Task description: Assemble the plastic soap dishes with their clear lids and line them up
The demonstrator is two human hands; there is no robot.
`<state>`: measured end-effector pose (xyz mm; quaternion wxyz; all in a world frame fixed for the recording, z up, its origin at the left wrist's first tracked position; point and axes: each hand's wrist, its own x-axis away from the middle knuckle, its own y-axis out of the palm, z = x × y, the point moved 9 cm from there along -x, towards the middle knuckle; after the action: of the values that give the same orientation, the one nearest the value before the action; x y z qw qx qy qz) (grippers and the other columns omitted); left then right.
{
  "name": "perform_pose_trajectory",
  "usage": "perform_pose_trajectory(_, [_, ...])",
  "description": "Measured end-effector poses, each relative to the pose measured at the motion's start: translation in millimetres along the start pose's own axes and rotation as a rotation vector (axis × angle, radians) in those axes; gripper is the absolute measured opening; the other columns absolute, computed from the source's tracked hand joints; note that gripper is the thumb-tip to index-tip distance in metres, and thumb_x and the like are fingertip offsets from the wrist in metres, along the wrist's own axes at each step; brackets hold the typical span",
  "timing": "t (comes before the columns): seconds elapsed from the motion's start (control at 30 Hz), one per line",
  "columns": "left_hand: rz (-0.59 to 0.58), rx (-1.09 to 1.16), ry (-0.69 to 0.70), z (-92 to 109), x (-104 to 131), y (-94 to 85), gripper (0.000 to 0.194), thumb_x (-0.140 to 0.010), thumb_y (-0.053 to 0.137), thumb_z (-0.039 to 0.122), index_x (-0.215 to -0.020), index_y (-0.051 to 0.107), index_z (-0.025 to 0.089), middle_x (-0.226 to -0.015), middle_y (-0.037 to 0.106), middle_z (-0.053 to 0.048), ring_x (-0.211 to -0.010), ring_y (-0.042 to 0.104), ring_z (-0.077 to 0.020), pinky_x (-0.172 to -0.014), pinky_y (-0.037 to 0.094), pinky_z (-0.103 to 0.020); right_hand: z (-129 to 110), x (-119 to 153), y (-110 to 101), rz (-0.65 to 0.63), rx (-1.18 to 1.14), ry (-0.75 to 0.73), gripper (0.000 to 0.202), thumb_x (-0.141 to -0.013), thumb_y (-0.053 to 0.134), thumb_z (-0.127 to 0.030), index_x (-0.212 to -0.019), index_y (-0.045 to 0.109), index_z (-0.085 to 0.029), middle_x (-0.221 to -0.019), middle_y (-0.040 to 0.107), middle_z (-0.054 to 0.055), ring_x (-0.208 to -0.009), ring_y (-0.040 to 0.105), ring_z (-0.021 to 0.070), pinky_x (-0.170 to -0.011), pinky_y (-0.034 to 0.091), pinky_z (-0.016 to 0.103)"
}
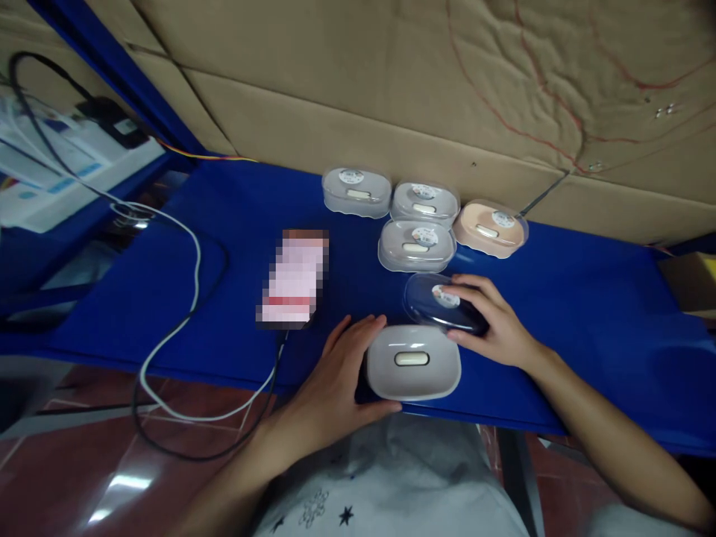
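Note:
A grey oval soap box [385, 379] lies lidless at the table's front edge. A cream oblong piece [412, 359] sits in the slot at its middle. My left hand [344, 365] grips the box from the left, thumb along the near side and fingers at the far left corner. Just behind the box, my right hand [492, 321] holds a clear plastic lid [424, 300] with a round white label. The lid is tilted and apart from the box, or only touching its far rim; I cannot tell which.
Behind stand several lidded boxes: grey ones [358, 195] and a peach one [489, 227]. A blurred-out phone [296, 276] lies left on the blue table [235, 224], with a cable from it. White and black cables [197, 261] loop over the left edge. A cardboard wall [335, 89] rises behind.

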<state>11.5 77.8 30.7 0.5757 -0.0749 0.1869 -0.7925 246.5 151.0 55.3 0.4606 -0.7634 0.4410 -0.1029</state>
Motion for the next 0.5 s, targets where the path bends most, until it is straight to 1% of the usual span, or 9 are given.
perform_pose_trajectory(0.07, [-0.070, 0.002, 0.007, -3, 1, 3.2, 0.108, -0.068, 0.099, 0.040, -0.161, 0.046, 0.034, -0.162, 0.056, -0.011, -0.154, 0.043, -0.0445, -0.133, 0.011, -0.068, 6, -2, 3, -0.003, 0.063, 0.015, 0.070, -0.096, 0.073, -0.051, -0.159, 0.045, -0.039, -0.153, 0.052, 0.009, -0.144, 0.050, 0.0378, -0.120, 0.044, 0.060])
perform_pose_trajectory(0.13, [-0.120, -0.048, 0.055, -2, 2, 5.7, 0.107, -0.071, 0.097, 0.042, -0.163, 0.042, 0.035, -0.164, 0.054, -0.010, -0.156, 0.041, -0.0430, -0.133, 0.008, -0.068, 4, -4, 8, -0.025, 0.142, 0.011, 0.070, -0.097, 0.071, -0.051, -0.161, 0.043, -0.041, -0.157, 0.052, 0.009, -0.150, 0.044, 0.0401, -0.122, 0.037, 0.064])
perform_pose_trajectory(0.2, [-0.144, -0.112, 0.126, 1, 4, 7.8, 0.106, -0.076, 0.093, 0.043, -0.166, 0.036, 0.037, -0.164, 0.054, -0.010, -0.155, 0.043, -0.0406, -0.133, 0.007, -0.066, -4, -3, 10, -0.032, 0.203, -0.002, 0.070, -0.101, 0.067, -0.049, -0.164, 0.038, -0.042, -0.161, 0.049, 0.008, -0.153, 0.039, 0.0416, -0.123, 0.032, 0.067])
perform_pose_trajectory(0.27, [-0.143, -0.148, 0.162, 5, 5, 8.7, 0.108, -0.079, 0.091, 0.043, -0.168, 0.031, 0.037, -0.163, 0.055, -0.010, -0.152, 0.048, -0.0388, -0.134, 0.008, -0.064, -19, 1, 7, -0.008, 0.207, -0.054, 0.067, -0.104, 0.061, -0.049, -0.165, 0.035, -0.043, -0.164, 0.047, 0.007, -0.153, 0.039, 0.0411, -0.122, 0.032, 0.066])
perform_pose_trajectory(0.3, [-0.130, -0.152, 0.164, 6, 5, 8.2, 0.109, -0.079, 0.091, 0.043, -0.168, 0.030, 0.037, -0.163, 0.055, -0.011, -0.150, 0.051, -0.0384, -0.134, 0.009, -0.063, -30, 4, 5, -0.001, 0.194, -0.106, 0.064, -0.105, 0.058, -0.051, -0.165, 0.036, -0.044, -0.164, 0.047, 0.006, -0.152, 0.041, 0.0404, -0.121, 0.033, 0.065])
perform_pose_trajectory(0.37, [-0.090, -0.149, 0.154, 8, 4, 5.7, 0.110, -0.079, 0.092, 0.042, -0.169, 0.028, 0.036, -0.163, 0.055, -0.011, -0.148, 0.054, -0.0381, -0.133, 0.013, -0.062, -53, 12, 9, -0.035, 0.174, -0.239, 0.058, -0.105, 0.055, -0.059, -0.160, 0.045, -0.044, -0.160, 0.052, 0.003, -0.147, 0.046, 0.0384, -0.121, 0.035, 0.061])
perform_pose_trajectory(0.43, [-0.057, -0.146, 0.148, 10, 4, 4.0, 0.111, -0.078, 0.092, 0.040, -0.169, 0.029, 0.036, -0.163, 0.055, -0.011, -0.148, 0.054, -0.0379, -0.133, 0.015, -0.061, -72, 19, 18, -0.102, 0.196, -0.340, 0.062, -0.100, 0.057, -0.069, -0.154, 0.056, -0.037, -0.155, 0.058, 0.005, -0.143, 0.051, 0.0365, -0.121, 0.035, 0.057])
perform_pose_trajectory(0.5, [-0.043, -0.147, 0.154, 12, 4, 3.9, 0.111, -0.078, 0.093, 0.039, -0.168, 0.030, 0.036, -0.163, 0.055, -0.010, -0.148, 0.053, -0.0376, -0.133, 0.015, -0.060, -82, 21, 27, -0.141, 0.235, -0.374, 0.068, -0.095, 0.062, -0.074, -0.147, 0.062, -0.030, -0.150, 0.063, 0.008, -0.140, 0.053, 0.0352, -0.122, 0.034, 0.054])
